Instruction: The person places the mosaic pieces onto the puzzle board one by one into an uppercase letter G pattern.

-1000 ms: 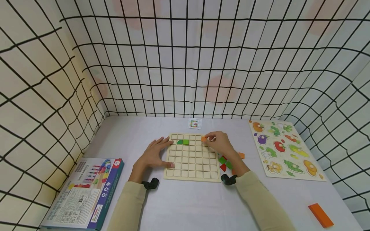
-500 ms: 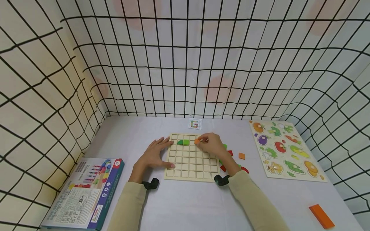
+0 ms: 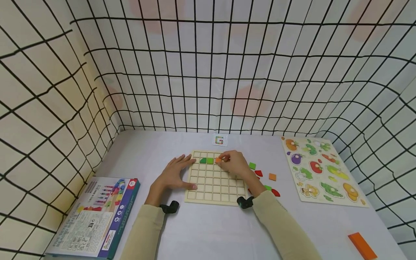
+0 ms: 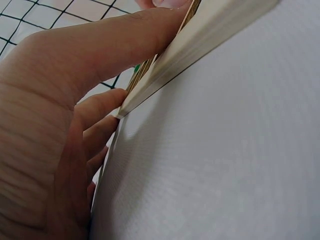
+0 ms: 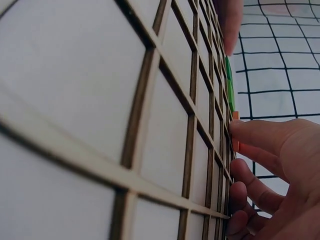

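A wooden grid board (image 3: 216,186) lies flat in the middle of the table. My left hand (image 3: 172,174) rests on its left edge with the fingers spread; in the left wrist view the thumb (image 4: 115,42) lies over the board's rim. My right hand (image 3: 236,164) pinches an orange square tile (image 3: 218,160) over the second row, right beside a green square tile (image 3: 209,160). Left of that sits a dark green tile with a curved corner (image 3: 203,160). In the right wrist view my thumb (image 5: 260,134) presses the orange tile (image 5: 236,116) at the grid.
Loose red, green and orange tiles (image 3: 272,177) lie right of the board, partly behind my forearm. A small pattern card (image 3: 220,140) lies beyond it. A vegetable puzzle board (image 3: 320,173) is farther right, an orange block (image 3: 362,245) at front right, a box (image 3: 94,216) at left.
My right hand has carried the orange tile leftward along the board, from near the right side to beside the green square tile. The left hand has stayed in place.
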{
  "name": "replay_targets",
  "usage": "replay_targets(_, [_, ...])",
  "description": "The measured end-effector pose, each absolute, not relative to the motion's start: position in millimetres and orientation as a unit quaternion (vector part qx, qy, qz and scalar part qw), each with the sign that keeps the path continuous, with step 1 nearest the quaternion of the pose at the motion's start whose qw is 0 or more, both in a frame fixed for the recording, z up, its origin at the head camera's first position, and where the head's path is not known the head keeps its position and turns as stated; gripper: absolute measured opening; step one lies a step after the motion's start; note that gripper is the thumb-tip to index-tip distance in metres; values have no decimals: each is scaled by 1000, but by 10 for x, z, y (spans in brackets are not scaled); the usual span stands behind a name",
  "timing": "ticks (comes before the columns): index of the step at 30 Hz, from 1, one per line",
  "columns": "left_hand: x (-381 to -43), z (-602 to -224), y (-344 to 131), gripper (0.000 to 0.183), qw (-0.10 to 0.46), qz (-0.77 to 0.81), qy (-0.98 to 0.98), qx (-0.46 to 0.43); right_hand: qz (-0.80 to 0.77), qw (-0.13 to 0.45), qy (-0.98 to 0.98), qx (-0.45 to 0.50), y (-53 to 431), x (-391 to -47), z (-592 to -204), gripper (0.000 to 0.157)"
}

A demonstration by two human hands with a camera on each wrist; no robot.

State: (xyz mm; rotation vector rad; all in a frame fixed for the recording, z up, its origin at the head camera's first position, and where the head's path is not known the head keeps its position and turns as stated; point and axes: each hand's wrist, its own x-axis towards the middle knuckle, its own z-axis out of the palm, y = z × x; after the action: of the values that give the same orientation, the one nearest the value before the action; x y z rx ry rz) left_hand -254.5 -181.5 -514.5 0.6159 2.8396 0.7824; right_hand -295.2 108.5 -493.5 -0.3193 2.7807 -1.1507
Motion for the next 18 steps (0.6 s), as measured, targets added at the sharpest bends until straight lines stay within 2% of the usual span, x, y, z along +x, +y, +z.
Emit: replay_targets(18, [-2565, -5158, -1811, 109, 65, 253, 944, 203, -380, 56, 917, -109, 1077, -2936, -4952, 32])
